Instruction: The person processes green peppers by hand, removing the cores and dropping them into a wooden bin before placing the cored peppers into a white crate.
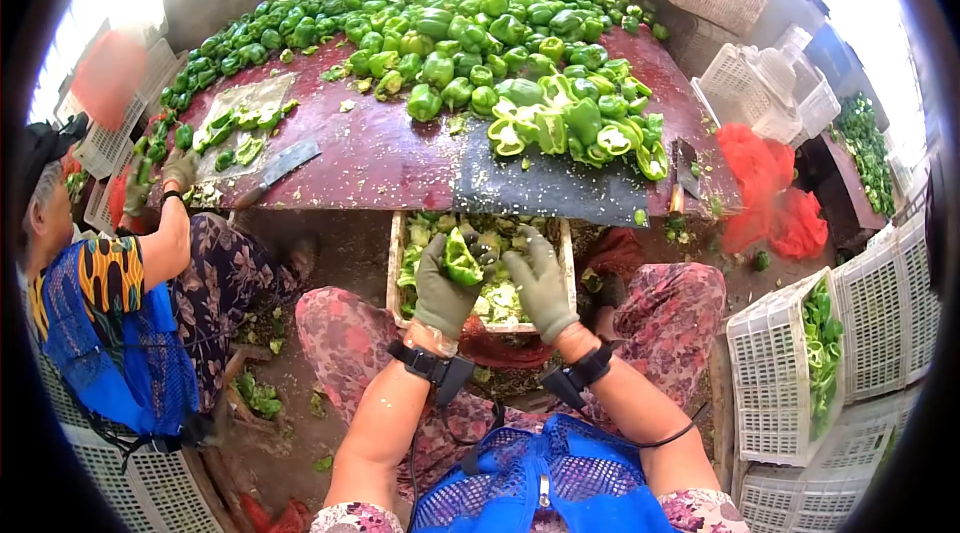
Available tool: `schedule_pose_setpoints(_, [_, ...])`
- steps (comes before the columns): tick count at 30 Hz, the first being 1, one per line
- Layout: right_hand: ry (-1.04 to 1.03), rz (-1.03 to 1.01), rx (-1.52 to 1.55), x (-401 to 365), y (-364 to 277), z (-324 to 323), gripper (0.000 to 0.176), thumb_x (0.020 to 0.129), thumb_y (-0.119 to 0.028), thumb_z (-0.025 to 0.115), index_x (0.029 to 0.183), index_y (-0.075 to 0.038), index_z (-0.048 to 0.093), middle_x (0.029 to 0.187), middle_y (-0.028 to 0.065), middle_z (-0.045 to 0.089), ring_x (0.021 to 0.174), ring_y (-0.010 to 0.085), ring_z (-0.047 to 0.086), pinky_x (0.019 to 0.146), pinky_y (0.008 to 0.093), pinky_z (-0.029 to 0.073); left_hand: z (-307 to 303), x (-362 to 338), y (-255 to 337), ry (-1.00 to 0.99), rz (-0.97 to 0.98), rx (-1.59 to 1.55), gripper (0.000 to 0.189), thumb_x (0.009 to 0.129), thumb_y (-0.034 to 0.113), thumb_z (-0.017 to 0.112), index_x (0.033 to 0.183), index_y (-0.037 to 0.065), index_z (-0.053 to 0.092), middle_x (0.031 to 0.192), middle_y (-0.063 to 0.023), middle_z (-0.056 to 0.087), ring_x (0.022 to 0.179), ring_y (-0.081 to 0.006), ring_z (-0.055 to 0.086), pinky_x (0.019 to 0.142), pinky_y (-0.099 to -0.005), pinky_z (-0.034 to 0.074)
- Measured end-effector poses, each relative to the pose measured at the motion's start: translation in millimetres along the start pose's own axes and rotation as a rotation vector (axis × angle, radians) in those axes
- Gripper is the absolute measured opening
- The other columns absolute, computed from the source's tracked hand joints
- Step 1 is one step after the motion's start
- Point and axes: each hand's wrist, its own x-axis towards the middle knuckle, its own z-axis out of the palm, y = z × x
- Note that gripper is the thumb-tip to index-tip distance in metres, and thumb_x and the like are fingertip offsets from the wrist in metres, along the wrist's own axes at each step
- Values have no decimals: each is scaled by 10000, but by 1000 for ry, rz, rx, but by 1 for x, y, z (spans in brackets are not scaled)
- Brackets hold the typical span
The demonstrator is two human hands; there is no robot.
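My left hand (443, 285), in a grey-green glove, holds a piece of green pepper (462, 258) over a white crate (396, 298) between my knees. Pepper cores and scraps fill the crate. To the right of that piece, my gloved right hand (538, 281) has its fingers apart and nothing visible in them. Beyond the hands, cut pepper halves (540, 128) lie stacked on a dark mat (490, 178) at the near edge of the red table (350, 168). Behind them spreads a large heap of whole green peppers (440, 38).
A co-worker (110, 273) sits at the left, gloved hands at peppers. One knife (280, 171) lies left of the mat, another (683, 173) right of it. Red net bags (765, 188) hang at the right. White crates (770, 373) stand at lower right, one holding cut peppers.
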Motion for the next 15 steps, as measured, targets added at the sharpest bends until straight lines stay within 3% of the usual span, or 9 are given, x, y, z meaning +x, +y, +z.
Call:
schedule_pose_setpoints(1, [-29,-106,-36,-8,-17,6,688,899,-439,584,1396,-6,388,1388,250,424,1289,358,418,1095,410,321,0,1,-3,-8,23,7,377,958,391,435,1049,76,621,935,-77,654,864,-222,631,761,-356,540])
schedule_pose_setpoints(2, [10,-300,-185,-14,-23,11,634,899,-388,596,1389,-32,410,1359,249,447,1281,375,424,1079,428,340,-2,3,-5,-19,47,16,372,961,383,438,1048,71,621,944,-78,656,874,-225,632,793,-357,536])
schedule_pose_setpoints(4, [14,-494,-349,-22,-31,23,594,875,-310,623,1368,-40,432,1316,246,479,1244,379,452,1049,450,364,-21,13,-7,-85,60,73,355,970,361,458,1043,53,619,963,-79,655,900,-221,626,872,-364,509])
schedule_pose_setpoints(6, [-45,-543,-504,-17,-26,32,553,826,-239,642,1320,-55,475,1266,215,523,1168,378,489,980,491,399,-28,14,-9,-39,40,168,361,970,373,473,1034,48,617,977,-81,651,921,-212,617,863,-373,505])
schedule_pose_setpoints(10, [-48,-349,-484,-1,0,33,513,827,-245,645,1272,-31,508,1161,219,586,1071,380,565,898,450,463,-25,16,-16,-109,94,220,374,995,363,448,1099,38,602,1008,-87,637,965,-207,594,919,-338,466])
schedule_pose_setpoints(11, [-41,-278,-447,3,1,30,498,823,-246,652,1249,-21,525,1129,220,602,1047,377,584,880,433,478,-26,14,-19,-147,81,181,386,1022,340,396,1177,29,564,1108,-88,607,1045,-191,556,978,-315,420])
schedule_pose_setpoints(15, [-78,-179,-415,3,-2,15,423,816,-280,658,1144,-31,565,994,224,653,959,391,622,836,436,498,-41,20,-31,-246,59,278,451,1051,333,302,1292,-1,485,1250,-90,543,1130,-176,495,1034,-319,371])
